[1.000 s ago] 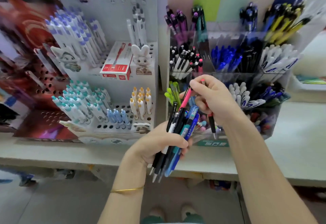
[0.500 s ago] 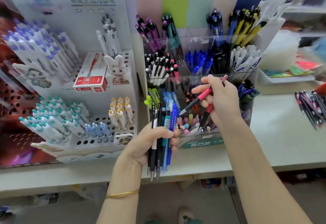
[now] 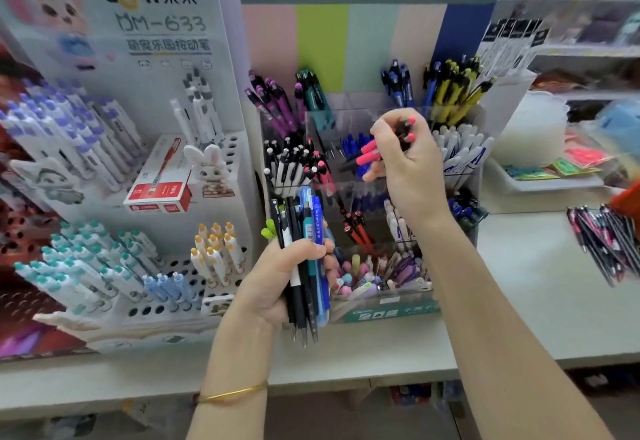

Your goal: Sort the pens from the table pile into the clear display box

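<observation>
My left hand (image 3: 277, 280) grips a bundle of pens (image 3: 306, 252), black, teal and blue, held upright in front of the clear display box (image 3: 367, 117). My right hand (image 3: 408, 166) pinches two pink-and-black pens (image 3: 369, 154), tips pointing left and down, over the box's middle row near the blue pens. The box has tiered compartments with purple, teal, black-white, blue, yellow and white pens. A pile of dark and pink pens (image 3: 606, 238) lies on the table at the far right.
A white display stand (image 3: 138, 148) with purple-, teal- and yellow-capped pens and a red box stands to the left. The pale table (image 3: 519, 294) runs along the front. A white tray (image 3: 550, 180) with colourful packets sits behind at right.
My right hand rose from the lower front of the box to its middle row, carrying the pink pens. The camera tilted up and right; the left hand keeps its bundle.
</observation>
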`<action>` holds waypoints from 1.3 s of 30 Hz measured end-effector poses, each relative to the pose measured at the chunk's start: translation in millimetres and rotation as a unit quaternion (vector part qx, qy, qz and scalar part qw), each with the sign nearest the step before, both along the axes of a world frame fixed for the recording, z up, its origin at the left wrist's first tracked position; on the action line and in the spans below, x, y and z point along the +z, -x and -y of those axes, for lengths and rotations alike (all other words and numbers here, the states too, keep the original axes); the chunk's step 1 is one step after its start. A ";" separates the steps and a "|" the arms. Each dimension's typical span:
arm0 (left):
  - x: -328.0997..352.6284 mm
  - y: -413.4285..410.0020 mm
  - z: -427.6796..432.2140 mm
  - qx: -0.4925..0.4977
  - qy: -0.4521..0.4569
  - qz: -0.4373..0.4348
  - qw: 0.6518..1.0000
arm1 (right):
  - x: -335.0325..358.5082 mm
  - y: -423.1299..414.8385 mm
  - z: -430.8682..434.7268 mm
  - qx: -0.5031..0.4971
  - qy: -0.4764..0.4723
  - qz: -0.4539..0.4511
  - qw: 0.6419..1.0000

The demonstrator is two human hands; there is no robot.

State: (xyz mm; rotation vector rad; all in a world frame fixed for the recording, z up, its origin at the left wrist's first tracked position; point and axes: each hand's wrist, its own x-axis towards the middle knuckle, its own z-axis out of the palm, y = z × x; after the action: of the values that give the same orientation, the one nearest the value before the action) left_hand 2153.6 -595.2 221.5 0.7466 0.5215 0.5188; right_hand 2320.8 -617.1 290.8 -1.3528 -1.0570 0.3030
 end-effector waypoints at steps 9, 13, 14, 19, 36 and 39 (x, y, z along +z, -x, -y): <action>-6.0 -2.0 -0.5 -0.026 0.041 0.067 0.997 | -1.6 5.5 -34.5 -0.029 0.133 0.311 0.941; -8.4 -1.1 0.6 -0.028 0.082 0.112 0.990 | 1.4 13.5 -50.0 -0.107 0.219 0.415 0.877; -9.4 -0.9 0.1 -0.024 0.085 0.119 0.989 | -0.2 14.8 -52.6 -0.111 0.229 0.433 0.865; -13.0 1.4 0.9 -0.017 0.067 0.130 0.989 | -4.2 14.6 -56.0 -0.096 0.289 0.488 0.818; -21.7 -8.8 14.2 0.005 -0.062 0.070 0.996 | -40.4 14.3 26.5 0.263 0.255 -0.082 0.927; -19.9 -10.2 15.9 0.016 -0.041 0.070 0.997 | -46.7 13.7 26.9 0.243 0.236 -0.121 0.933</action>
State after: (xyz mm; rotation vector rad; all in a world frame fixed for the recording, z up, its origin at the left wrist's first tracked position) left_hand 2163.8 -611.0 201.6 0.7747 0.3834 0.6218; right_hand 2307.1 -644.0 244.2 -1.4065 -1.1399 1.1237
